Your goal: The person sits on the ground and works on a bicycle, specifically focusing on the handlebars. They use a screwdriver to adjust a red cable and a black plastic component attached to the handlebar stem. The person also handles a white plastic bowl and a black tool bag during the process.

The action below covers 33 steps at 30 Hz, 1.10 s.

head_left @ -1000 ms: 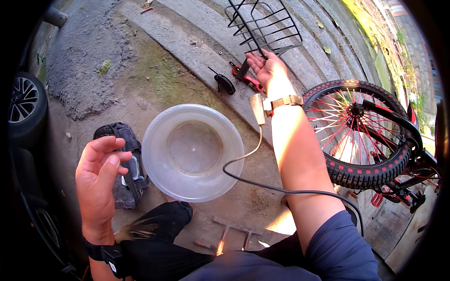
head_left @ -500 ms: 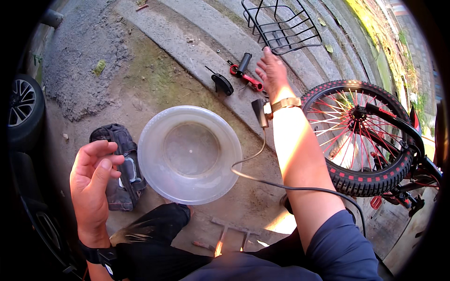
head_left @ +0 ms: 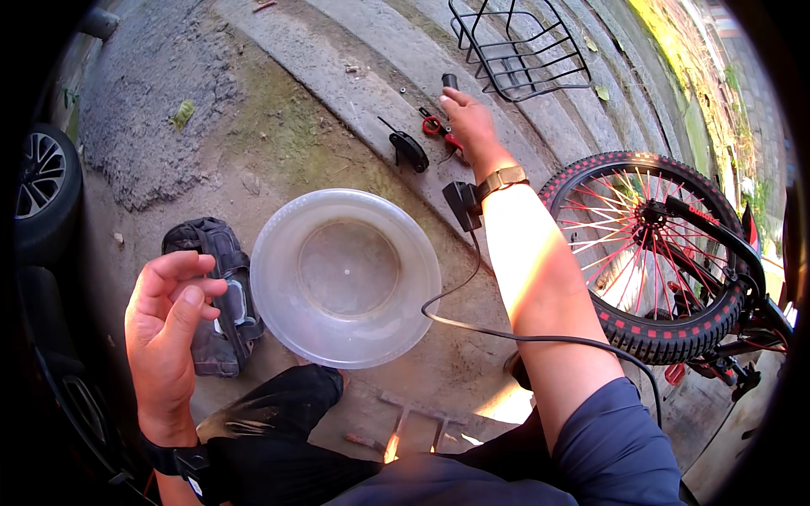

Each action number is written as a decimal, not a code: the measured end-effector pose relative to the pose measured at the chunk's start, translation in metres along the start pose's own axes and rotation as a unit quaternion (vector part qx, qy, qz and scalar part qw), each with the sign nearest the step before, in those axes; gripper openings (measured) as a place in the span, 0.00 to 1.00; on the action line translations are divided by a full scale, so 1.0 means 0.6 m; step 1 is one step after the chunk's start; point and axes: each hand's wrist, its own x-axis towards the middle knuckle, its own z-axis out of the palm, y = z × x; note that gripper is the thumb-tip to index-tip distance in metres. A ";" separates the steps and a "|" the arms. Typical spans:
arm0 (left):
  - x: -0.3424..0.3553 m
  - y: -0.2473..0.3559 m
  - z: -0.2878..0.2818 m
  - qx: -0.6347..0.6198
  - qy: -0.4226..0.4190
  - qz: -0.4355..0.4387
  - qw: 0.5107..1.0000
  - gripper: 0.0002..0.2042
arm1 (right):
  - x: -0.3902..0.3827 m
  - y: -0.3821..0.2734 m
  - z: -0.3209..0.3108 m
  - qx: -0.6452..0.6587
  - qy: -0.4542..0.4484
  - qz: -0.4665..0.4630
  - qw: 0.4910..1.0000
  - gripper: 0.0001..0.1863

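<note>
My right hand [head_left: 472,126] reaches out over the stone steps. Its fingers are closed around a black cylinder [head_left: 450,81], whose far end sticks out beyond them. Just beside and partly under that hand lies a red bracket with ring-shaped ends [head_left: 432,126]; whether it is joined to the cylinder is hidden. A black folding multi-tool [head_left: 407,150] with one piece swung out rests to the left of it. My left hand [head_left: 173,320] is raised with fingers loosely curved and apart, holding nothing, above a dark grey zipped bag [head_left: 215,358].
A translucent plastic basin [head_left: 278,320] stands on the ground before me. A black wire basket [head_left: 527,63] sits on the steps. At the right is a bicycle wheel [head_left: 645,337] with red spokes. A black cable [head_left: 540,339] crosses my right forearm. A car wheel [head_left: 42,185] is at far left.
My right hand has moved left from beside the wire basket and taken hold of the black cylinder, which has shifted away from me. My left hand has stayed put.
</note>
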 end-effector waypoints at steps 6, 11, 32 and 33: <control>0.000 -0.005 -0.008 0.019 -0.010 -0.001 1.000 0.13 | 0.012 0.002 -0.024 -0.137 0.031 -0.082 0.987 0.28; 0.003 -0.004 -0.006 0.027 -0.020 -0.002 0.999 0.13 | -0.044 0.011 -0.001 -0.342 0.014 -0.054 0.938 0.21; -0.005 -0.006 -0.018 0.031 -0.019 0.006 0.999 0.12 | -0.096 -0.035 -0.017 -0.047 0.076 -0.105 0.990 0.10; -0.005 -0.005 -0.017 0.028 -0.022 0.008 0.999 0.12 | -0.118 -0.057 -0.018 -0.023 0.069 -0.097 0.993 0.10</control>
